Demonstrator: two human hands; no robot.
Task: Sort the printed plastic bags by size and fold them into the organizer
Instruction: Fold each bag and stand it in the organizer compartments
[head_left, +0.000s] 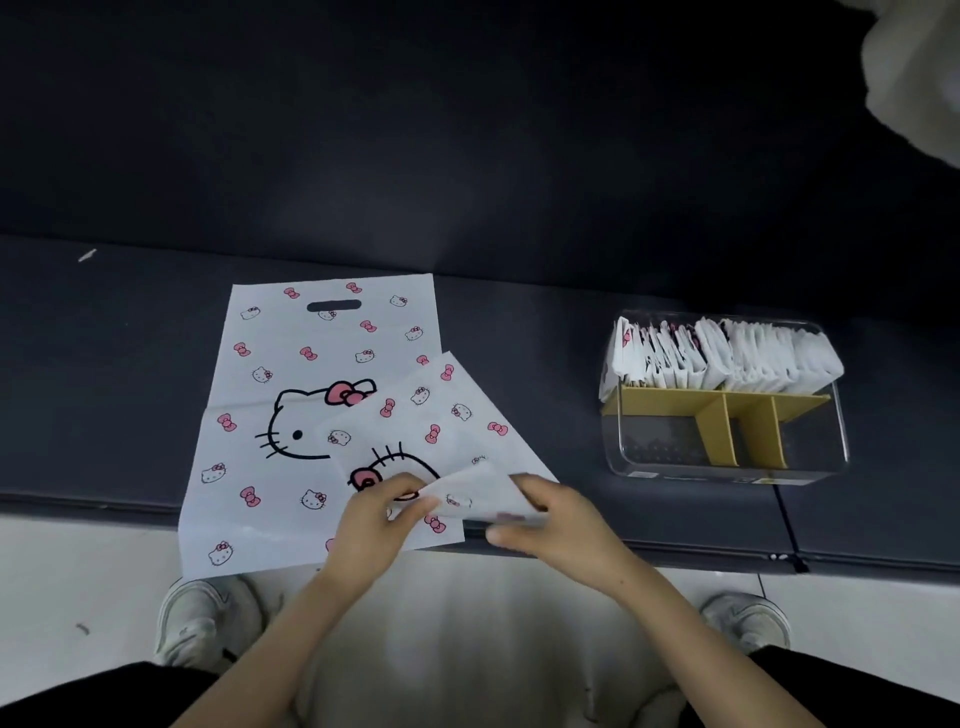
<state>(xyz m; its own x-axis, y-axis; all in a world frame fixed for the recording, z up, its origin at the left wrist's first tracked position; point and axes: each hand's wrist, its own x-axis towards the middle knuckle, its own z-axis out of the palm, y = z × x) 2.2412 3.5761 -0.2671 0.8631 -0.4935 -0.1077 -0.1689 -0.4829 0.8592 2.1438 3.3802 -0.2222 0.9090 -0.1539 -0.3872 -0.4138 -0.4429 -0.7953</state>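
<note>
A large white bag (291, 395) printed with cat faces and pink bows lies flat on the dark bench, handle hole at the far end. A smaller printed bag (436, 421) lies askew over its right side. Its near corner is folded up, pinched between my left hand (379, 519) and my right hand (550, 519). To the right stands a clear organizer (727, 452) with yellow dividers. Several folded white bags (727, 358) are packed upright along its far row; the near compartments look empty.
The dark padded bench (104, 389) runs across the view, with its front edge just beyond my hands. A thin black cord (787, 525) hangs over the edge below the organizer. My shoes (208, 618) stand on the pale floor. A blurred pale object (919, 73) fills the top right corner.
</note>
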